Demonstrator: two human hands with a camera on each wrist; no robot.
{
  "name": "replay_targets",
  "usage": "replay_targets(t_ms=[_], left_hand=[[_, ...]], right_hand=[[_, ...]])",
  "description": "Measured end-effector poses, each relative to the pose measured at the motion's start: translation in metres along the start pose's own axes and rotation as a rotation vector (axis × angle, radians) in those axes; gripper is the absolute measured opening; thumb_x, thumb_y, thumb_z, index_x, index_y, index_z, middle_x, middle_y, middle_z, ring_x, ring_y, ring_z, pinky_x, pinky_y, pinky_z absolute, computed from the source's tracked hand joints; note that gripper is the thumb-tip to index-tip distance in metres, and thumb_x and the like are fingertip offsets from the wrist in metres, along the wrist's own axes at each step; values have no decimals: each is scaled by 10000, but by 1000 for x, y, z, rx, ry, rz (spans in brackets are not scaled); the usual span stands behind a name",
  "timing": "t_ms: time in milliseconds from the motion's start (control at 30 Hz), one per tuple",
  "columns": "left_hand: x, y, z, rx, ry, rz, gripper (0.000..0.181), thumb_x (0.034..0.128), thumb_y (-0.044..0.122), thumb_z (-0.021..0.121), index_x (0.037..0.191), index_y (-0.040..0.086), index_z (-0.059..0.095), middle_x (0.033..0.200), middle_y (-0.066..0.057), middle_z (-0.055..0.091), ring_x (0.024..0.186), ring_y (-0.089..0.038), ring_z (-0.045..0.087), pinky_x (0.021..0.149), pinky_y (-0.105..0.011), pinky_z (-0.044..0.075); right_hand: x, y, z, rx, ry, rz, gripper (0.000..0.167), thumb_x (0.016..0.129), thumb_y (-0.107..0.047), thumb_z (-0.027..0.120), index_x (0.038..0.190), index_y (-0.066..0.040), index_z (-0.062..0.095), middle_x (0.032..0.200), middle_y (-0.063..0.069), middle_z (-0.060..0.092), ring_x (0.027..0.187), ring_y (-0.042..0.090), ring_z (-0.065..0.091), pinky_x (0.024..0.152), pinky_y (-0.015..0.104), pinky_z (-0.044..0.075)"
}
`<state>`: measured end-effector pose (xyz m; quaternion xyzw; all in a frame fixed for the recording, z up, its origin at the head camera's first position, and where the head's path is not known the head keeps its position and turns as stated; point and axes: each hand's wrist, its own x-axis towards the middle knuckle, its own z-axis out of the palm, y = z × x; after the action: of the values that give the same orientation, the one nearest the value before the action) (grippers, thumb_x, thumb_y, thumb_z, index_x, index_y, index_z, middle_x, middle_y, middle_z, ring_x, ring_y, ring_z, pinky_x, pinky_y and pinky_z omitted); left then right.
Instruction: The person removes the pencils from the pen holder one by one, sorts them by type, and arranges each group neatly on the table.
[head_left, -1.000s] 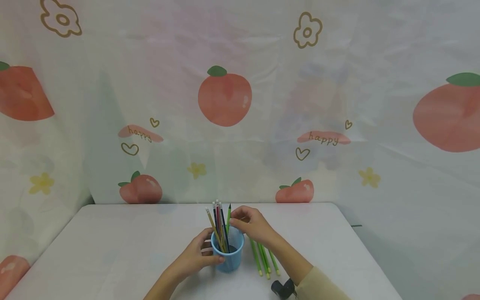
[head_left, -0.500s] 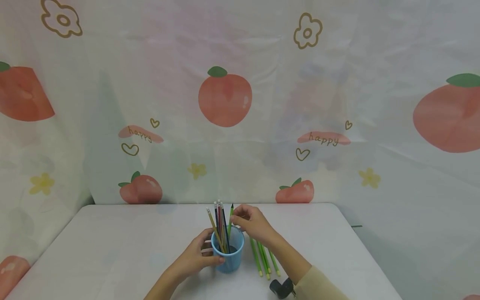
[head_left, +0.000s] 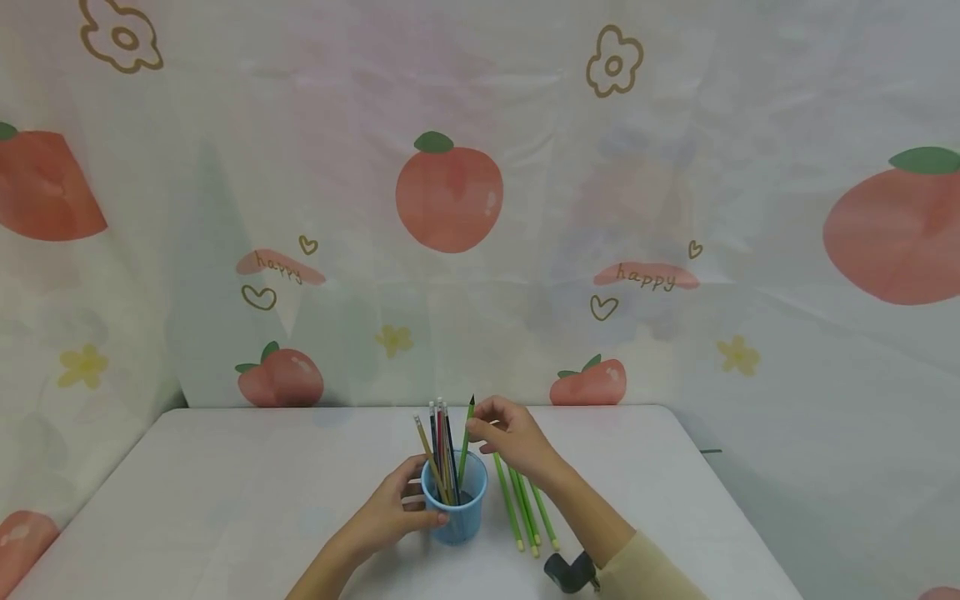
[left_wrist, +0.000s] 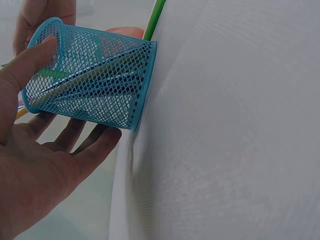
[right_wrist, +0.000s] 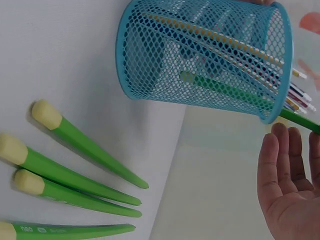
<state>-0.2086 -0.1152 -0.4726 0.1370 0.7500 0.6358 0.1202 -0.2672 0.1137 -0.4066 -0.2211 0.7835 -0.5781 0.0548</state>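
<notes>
A blue mesh pencil cup (head_left: 462, 527) stands upright on the table, with several pencils (head_left: 442, 442) leaning inside. My left hand (head_left: 393, 504) grips the cup from the left, thumb in front and fingers behind; the left wrist view shows this hand (left_wrist: 55, 165) around the mesh. At the cup's right rim my right hand (head_left: 513, 437) pinches a green pencil (head_left: 465, 446) near its dark point, which is up. Through the mesh in the right wrist view, this green pencil (right_wrist: 225, 90) has its pale eraser end down within the cup. Part of the right hand (right_wrist: 295, 200) is cut off there.
Several green pencils (head_left: 525, 512) with pale yellow ends lie on the white table (head_left: 262, 500) right of the cup, under the right forearm. A black object (head_left: 567, 573) sits by the right sleeve. Behind the table hangs a peach-printed cloth (head_left: 487, 317).
The right hand has shifted slightly up and to the right with the green pencil, whose point is now higher and farther from the other pencils. The left hand and cup stay put.
</notes>
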Motion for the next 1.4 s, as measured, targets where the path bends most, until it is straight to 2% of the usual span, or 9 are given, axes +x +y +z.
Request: replay_targets(t_ms=[300, 633, 900, 1167, 1400], left_hand=[[0, -1, 0, 5, 3, 14, 832, 793, 147, 844, 1483, 77, 383, 1454, -222, 471, 1295, -449, 512, 1047, -537, 480], [1, -1, 0, 13, 12, 7, 840, 782, 145, 852, 1477, 68, 387, 1448, -224, 476, 1293, -441, 515, 1056, -528, 476], [1, -1, 0, 9, 10, -5, 856, 778, 151, 856, 1484, 72, 379, 1462, -226, 464, 1302, -449, 506, 1054, -533, 474], [1, -2, 0, 4, 2, 5, 845, 784, 138, 850, 1482, 67, 378, 1461, -228, 459, 1307, -455, 499, 1054, -524, 477], [1, -3, -1, 9, 0, 15, 843, 788, 155, 849, 1482, 68, 378, 1462, -233, 458, 1310, -460, 495, 1061, -538, 465]], right_hand=[[-4, -11, -6, 59, 4, 2, 280, 1000, -252, 615, 1161, -27, 569, 1128, 169, 671, 1056, 295, 683, 879, 428, 602], [-6, -19, -14, 119, 20, -21, 308, 1025, -271, 571, 1175, -5, 532, 1117, 240, 657, 1009, 310, 693, 874, 433, 604], [-9, -26, -25, 203, 30, -27, 315, 1035, -218, 550, 1197, 44, 483, 1048, 116, 679, 996, 344, 700, 867, 449, 605], [-14, -26, -36, 287, 45, 9, 274, 1026, -177, 562, 1183, 27, 466, 1024, 121, 672, 946, 278, 710, 868, 466, 603], [-18, -22, -50, 284, 83, 37, 276, 1028, -171, 556, 1208, 14, 459, 1049, 163, 653, 1007, 367, 680, 866, 458, 604]])
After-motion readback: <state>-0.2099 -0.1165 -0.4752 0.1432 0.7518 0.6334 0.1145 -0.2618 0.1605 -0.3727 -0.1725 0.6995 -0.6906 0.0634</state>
